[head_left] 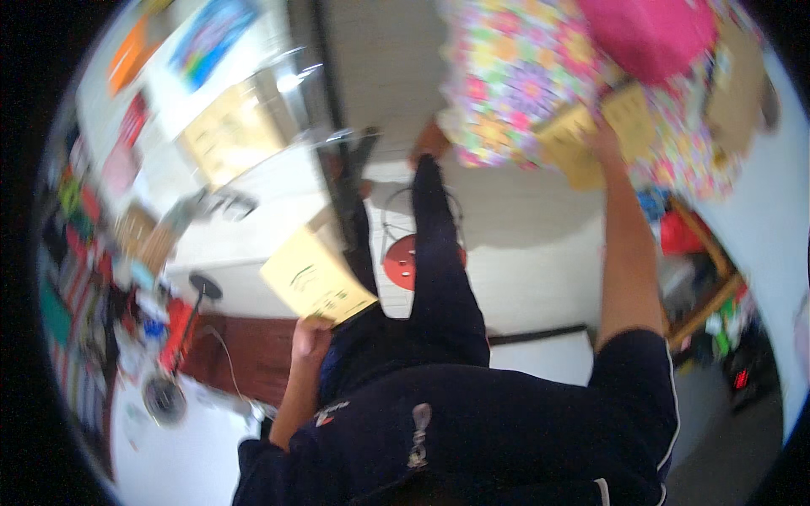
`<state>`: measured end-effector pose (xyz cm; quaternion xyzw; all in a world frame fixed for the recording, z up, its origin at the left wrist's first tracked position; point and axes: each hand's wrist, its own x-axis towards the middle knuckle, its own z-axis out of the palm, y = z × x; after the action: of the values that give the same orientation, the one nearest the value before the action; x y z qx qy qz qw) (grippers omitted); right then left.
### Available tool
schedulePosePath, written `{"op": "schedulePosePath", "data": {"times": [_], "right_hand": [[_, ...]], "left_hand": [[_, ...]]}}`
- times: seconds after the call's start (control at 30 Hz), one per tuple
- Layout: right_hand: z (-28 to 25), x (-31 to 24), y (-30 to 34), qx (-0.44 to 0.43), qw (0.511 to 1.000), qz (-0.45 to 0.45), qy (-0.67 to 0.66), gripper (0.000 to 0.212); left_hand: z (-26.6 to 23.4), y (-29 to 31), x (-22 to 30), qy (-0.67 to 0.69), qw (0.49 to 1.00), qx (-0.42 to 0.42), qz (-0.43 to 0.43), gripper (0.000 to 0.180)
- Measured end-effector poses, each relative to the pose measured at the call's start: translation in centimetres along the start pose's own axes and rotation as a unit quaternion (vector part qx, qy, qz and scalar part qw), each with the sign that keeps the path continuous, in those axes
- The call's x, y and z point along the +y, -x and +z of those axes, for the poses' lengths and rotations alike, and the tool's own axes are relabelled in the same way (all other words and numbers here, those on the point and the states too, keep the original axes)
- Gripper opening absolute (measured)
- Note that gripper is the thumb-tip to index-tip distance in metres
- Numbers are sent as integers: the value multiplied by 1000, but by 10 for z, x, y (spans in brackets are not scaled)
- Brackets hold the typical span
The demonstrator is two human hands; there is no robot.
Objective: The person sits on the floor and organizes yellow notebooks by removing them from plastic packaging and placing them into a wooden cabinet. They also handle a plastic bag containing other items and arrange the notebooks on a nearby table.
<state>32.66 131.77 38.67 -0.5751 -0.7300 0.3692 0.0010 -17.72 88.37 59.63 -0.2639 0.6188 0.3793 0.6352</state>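
My left hand (pixel 312 336) is closed on the lower corner of a flat yellow packet (pixel 310 274) with dark print, held tilted beside my lap near the white table's edge. My right arm is stretched forward to a flowered cloth (pixel 523 67). There my right hand (pixel 601 142) is among yellow printed packets (pixel 567 139) of a similar look. Another yellow packet (pixel 629 116) lies just right of it. The right fingers are smeared by motion, so I cannot see whether they grip a packet.
On the white table (pixel 283 190) at left are a yellow packet stack (pixel 232 131) with clear plastic by it and a blue colourful pack (pixel 213 38). A bright pink item (pixel 654 34) and brown cardboard (pixel 736 88) are at far right. A red stool (pixel 403 260) stands between my legs.
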Motion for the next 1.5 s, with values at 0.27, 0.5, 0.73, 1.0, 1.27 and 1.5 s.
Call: {"op": "schedulePosePath", "data": {"times": [0.27,0.5,0.73,1.0,1.27,1.5], "right_hand": [[-39,-97,6,-191,930,251,-192,36],[-22,-353,-1,-265,863,177,-392,38],[106,-470,-36,-334,872,139,-330,33],[122,-506,-48,-344,878,136,-304,29],[142,-535,-111,-259,965,2,-31,40],[161,-547,-50,65,930,-332,144,38]], "left_hand": [[7,-6,2,104,994,-13,20,44],[-19,-13,17,146,985,-31,85,48],[-39,-66,29,153,982,-30,108,43],[-36,-71,37,173,977,-82,89,36],[-48,-99,39,110,985,-69,116,47],[-65,-59,76,-45,992,-29,117,62]]}}
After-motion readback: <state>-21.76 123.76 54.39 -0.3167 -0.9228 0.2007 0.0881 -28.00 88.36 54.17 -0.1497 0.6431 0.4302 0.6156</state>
